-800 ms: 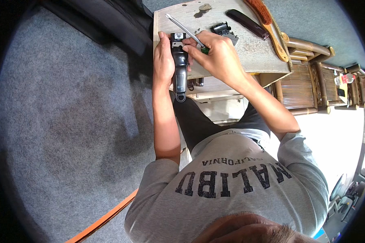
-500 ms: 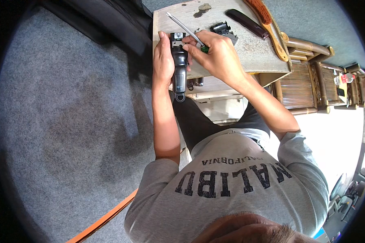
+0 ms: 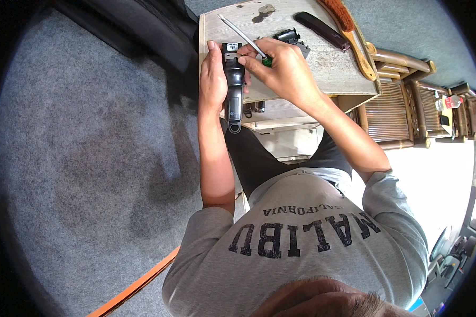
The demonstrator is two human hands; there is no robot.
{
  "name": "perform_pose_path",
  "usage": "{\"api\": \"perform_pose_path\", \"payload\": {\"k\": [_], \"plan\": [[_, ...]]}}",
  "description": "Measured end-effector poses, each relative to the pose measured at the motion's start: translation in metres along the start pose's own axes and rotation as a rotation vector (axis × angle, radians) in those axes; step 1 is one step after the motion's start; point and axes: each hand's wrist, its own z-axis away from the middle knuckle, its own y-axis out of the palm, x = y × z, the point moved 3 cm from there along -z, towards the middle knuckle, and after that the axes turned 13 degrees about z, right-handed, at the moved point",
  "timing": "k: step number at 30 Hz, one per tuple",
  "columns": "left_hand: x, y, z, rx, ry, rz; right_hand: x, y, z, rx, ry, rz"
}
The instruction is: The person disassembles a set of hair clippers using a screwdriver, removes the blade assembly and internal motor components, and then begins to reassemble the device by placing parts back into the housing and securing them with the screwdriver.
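Observation:
A black hair clipper [image 3: 235, 92] lies lengthwise in my left hand [image 3: 212, 79], its hanging loop toward me and its opened head at the far end. My left fingers wrap beneath it, the thumb along its left side. My right hand [image 3: 288, 68] is closed, with a screwdriver [image 3: 243, 36] tucked in it, the shaft pointing up and left and the green handle mostly hidden by the hand. Its thumb and index fingertips pinch at a flat metal blade [image 3: 231, 55] on the clipper's head. Whether a screw sits between those fingertips is too small to tell.
On the worn wooden table [image 3: 325, 74] lie black plastic parts [image 3: 288, 37], a dark elongated casing [image 3: 321, 31] and a wooden-handled brush [image 3: 349, 31]. Small items sit in an opening below the tabletop. Bamboo chairs [image 3: 386, 113] stand at right; dark fabric [image 3: 137, 26] hangs at upper left.
My right hand and the screwdriver have shifted very slightly; the pinch at the blade continues. My left hand and the clipper stay almost still.

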Motion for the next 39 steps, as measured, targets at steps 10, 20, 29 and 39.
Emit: {"api": "perform_pose_path", "payload": {"k": [10, 20, 29, 39], "plan": [[-0.002, 0.001, 0.001, -0.004, 0.016, 0.000, 0.003, -0.002, 0.003, -0.016, -0.075, 0.112], [0.000, -0.003, -0.001, 0.016, 0.027, -0.018, 0.008, -0.002, 0.003, -0.004, -0.024, 0.091], [-0.001, 0.002, 0.001, 0.015, 0.016, -0.014, 0.005, -0.002, -0.001, -0.003, -0.008, 0.115], [0.001, 0.000, 0.000, 0.026, 0.005, -0.003, -0.004, 0.000, -0.002, 0.059, -0.035, 0.023]]}}
